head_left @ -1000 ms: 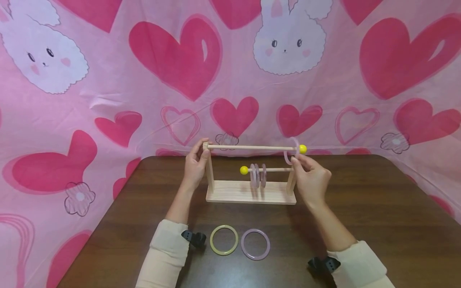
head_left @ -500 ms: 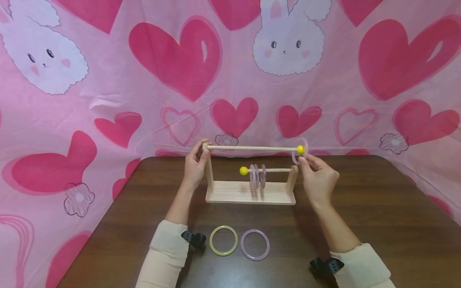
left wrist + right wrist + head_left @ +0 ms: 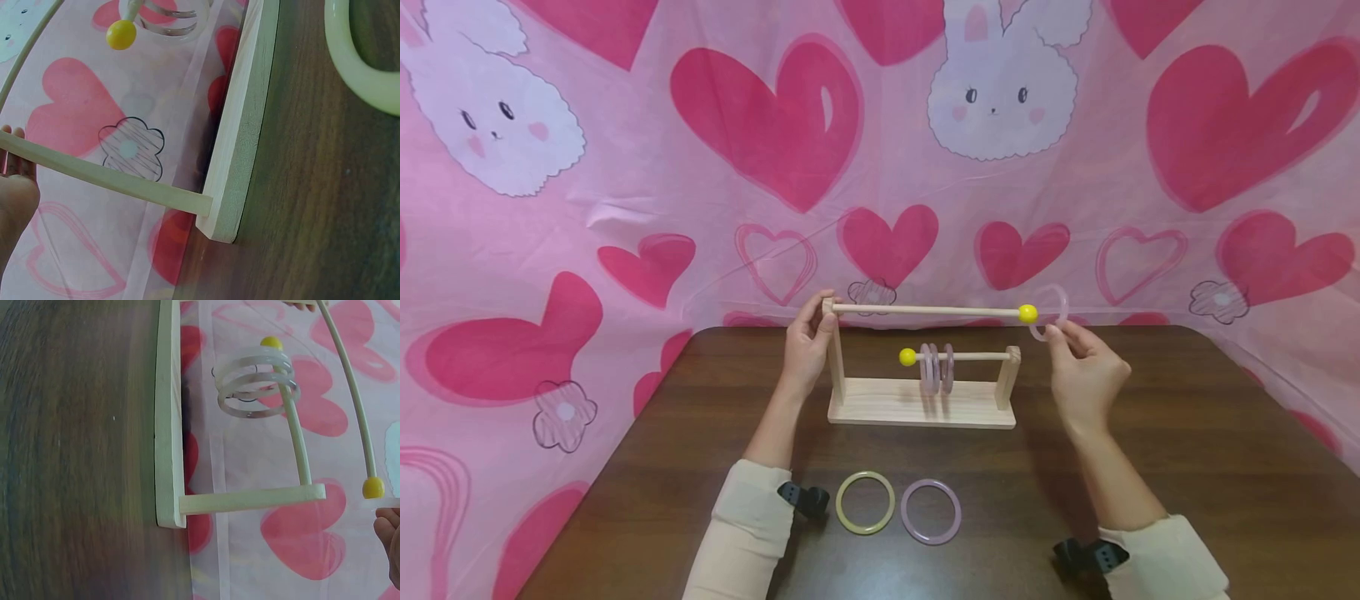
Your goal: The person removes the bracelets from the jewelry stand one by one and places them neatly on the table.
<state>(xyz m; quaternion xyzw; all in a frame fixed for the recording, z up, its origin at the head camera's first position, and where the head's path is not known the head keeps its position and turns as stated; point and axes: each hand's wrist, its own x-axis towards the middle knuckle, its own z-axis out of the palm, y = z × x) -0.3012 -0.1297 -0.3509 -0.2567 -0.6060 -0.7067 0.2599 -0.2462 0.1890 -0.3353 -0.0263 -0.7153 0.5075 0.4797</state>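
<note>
At the back of the table stands a wooden bangle rack (image 3: 917, 408) with an upper rod (image 3: 925, 310) and a lower rod (image 3: 985, 356), each tipped with a yellow ball. My left hand (image 3: 805, 350) grips the top of its tall left post (image 3: 106, 175). A pale, translucent pink bangle (image 3: 1065, 304) is pinched between thumb and fingers of my right hand (image 3: 1088, 379). It sits just beyond the upper rod's ball (image 3: 1027, 314), overlapping it slightly in the head view. Several pale purple bangles (image 3: 928, 371) hang on the lower rod.
A yellow-green bangle (image 3: 840, 507) and a purple bangle (image 3: 958, 515) lie flat, side by side, on the brown wooden table (image 3: 700, 433) in front of the rack. Behind rises a pink cloth (image 3: 895, 175) printed with hearts and rabbits.
My right hand has moved right, taking the pale pink bangle from around the upper rod, over the yellow ball and past its end. The left hand keeps its grip on the post.
</note>
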